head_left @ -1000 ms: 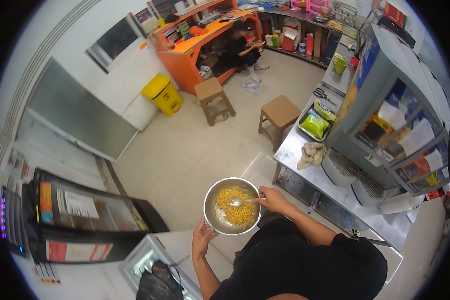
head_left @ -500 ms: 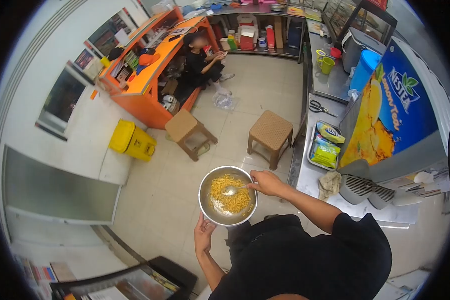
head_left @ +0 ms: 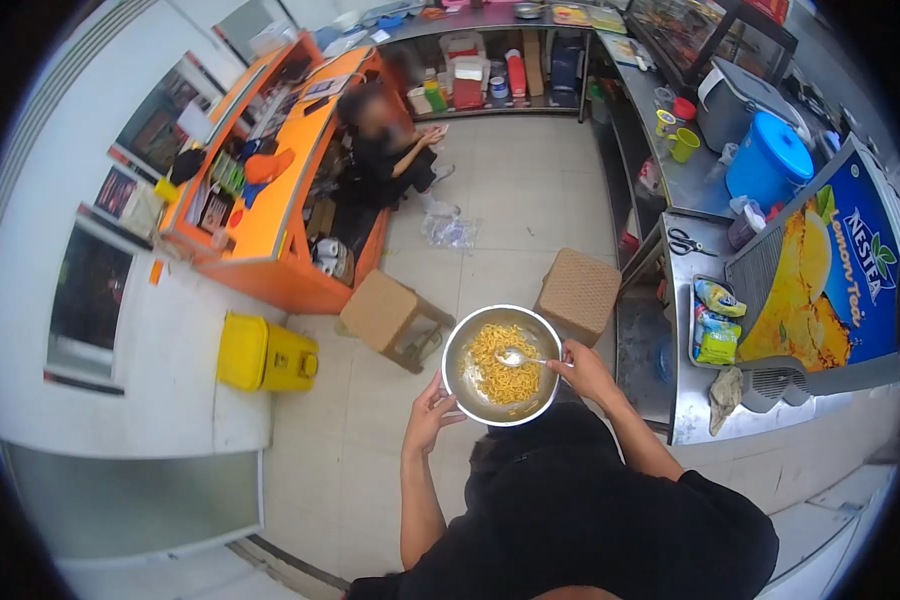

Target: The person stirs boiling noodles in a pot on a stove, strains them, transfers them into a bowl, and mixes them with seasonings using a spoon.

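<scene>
In front of my body is a round metal bowl [head_left: 454, 392] with yellow noodles [head_left: 510, 382] in it. My left hand [head_left: 431, 410] grips the bowl at its lower left rim, fingers partly hidden beneath. At the bowl's right side, my right hand [head_left: 582, 370] is closed on the handle of a metal spoon [head_left: 513, 357]. The spoon's head rests among the noodles.
Two brown woven stools [head_left: 580, 290] [head_left: 385, 312] stand just ahead. A yellow bin [head_left: 260, 352] is at the left, near an orange counter [head_left: 295, 190] where a person [head_left: 380, 150] sits. Along the right runs a metal counter [head_left: 695, 405] with scissors [head_left: 688, 241] and a tray of packets [head_left: 718, 325].
My view has shifted forward, so the stools and right counter appear nearer. The bowl sits farther right and slightly higher in view. Both hands keep their holds.
</scene>
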### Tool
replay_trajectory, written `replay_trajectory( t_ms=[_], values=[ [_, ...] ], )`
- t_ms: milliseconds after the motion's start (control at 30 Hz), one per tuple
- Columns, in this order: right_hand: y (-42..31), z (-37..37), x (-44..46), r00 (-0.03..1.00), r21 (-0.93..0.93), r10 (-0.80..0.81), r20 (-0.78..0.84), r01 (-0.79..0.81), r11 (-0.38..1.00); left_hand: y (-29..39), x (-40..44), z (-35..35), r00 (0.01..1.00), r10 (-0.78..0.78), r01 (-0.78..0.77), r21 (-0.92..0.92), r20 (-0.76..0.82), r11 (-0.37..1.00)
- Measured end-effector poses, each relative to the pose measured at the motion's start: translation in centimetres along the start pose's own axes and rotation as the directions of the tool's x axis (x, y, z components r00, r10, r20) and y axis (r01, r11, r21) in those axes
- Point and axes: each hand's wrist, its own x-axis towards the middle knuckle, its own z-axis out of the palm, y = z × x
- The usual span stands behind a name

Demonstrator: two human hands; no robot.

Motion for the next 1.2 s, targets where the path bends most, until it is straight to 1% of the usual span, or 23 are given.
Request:
replay_trajectory(
  t_ms=[100,167,233,333,433,467,533,567,633,667,767,833,867,933,1000,1067,1133,1167,1200],
  values=[
    [0.4,1.3,4.9,0.996,-0.006,0.038,-0.078,-0.039,0.999,2.8,6.2,-1.7,0.999,-0.016,0.014,0.061,0.031,0.998],
    [0.8,1.4,8.9,0.992,-0.006,0.073,-0.102,-0.074,0.997,4.1,11.3,-2.2,0.999,-0.012,0.007,0.097,0.052,0.995],
    [0.7,0.9,13.2,0.987,-0.004,0.110,-0.119,-0.112,0.994,5.7,16.3,-2.4,0.998,-0.025,0.020,0.096,0.059,0.995],
    [1.2,-0.2,20.2,0.981,-0.010,0.076,-0.178,-0.080,0.997,8.9,22.6,-1.7,0.997,-0.049,0.046,0.061,0.052,0.997],
    [0.0,-3.2,27.4,0.980,-0.033,0.084,-0.178,-0.091,0.995,12.4,29.3,-0.8,0.999,-0.049,0.049,-0.002,0.002,0.999],
    [-0.1,-4.1,30.0,0.982,-0.056,0.043,-0.185,-0.054,0.997,13.4,31.6,-0.8,0.999,-0.047,0.047,-0.021,-0.014,0.999],
    [-0.9,-6.2,34.6,0.976,-0.099,-0.023,-0.216,0.002,0.995,16.6,35.5,0.0,0.999,-0.052,0.052,-0.014,-0.010,0.999],
    [-1.3,-7.5,36.4,0.980,-0.077,0.002,-0.200,-0.018,0.997,17.5,37.5,0.4,0.998,-0.067,0.067,-0.004,-0.014,0.998],
    [-2.8,-9.6,40.2,0.977,-0.104,-0.030,-0.210,0.008,0.995,19.6,41.5,1.0,0.997,-0.078,0.078,0.001,-0.020,0.997],
    [-3.4,-10.3,41.9,0.975,-0.113,-0.042,-0.216,0.018,0.993,20.4,43.2,1.3,0.998,-0.058,0.058,0.018,-0.026,0.998],
    [-4.6,-11.7,46.5,0.983,-0.136,0.050,-0.179,-0.075,0.988,22.6,48.3,1.4,0.999,-0.007,0.009,0.074,-0.032,0.997],
    [-1.7,-10.3,49.4,0.974,-0.117,0.048,-0.220,-0.075,0.990,24.4,51.4,2.7,1.000,0.017,-0.017,0.128,0.004,0.992],
    [-0.7,-10.5,50.6,0.959,-0.114,0.060,-0.277,-0.095,0.989,25.4,53.1,2.9,1.000,-0.014,0.013,0.163,0.010,0.987],
    [-2.1,-11.7,52.6,0.951,-0.135,0.192,-0.243,-0.229,0.964,26.8,57.5,2.6,0.995,-0.059,0.039,0.229,0.079,0.973],
    [-2.0,-11.6,54.8,0.923,-0.118,0.265,-0.278,-0.307,0.944,27.9,62.1,2.1,0.985,-0.098,0.057,0.270,0.140,0.961],
    [-2.2,-12.1,56.1,0.901,-0.089,0.307,-0.307,-0.348,0.933,29.1,65.4,2.4,0.980,-0.126,0.081,0.271,0.155,0.959],
    [-3.0,-12.7,57.8,0.874,-0.054,0.346,-0.341,-0.386,0.921,31.4,69.0,3.1,0.964,-0.145,0.073,0.306,0.222,0.949],
    [-3.1,-12.8,58.7,0.855,-0.019,0.340,-0.391,-0.377,0.926,32.6,71.1,3.5,0.956,-0.157,0.071,0.320,0.250,0.945],
    [-3.5,-13.5,60.0,0.831,-0.009,0.371,-0.416,-0.411,0.911,33.7,72.9,4.3,0.952,-0.139,0.045,0.326,0.272,0.944]
  ],
)
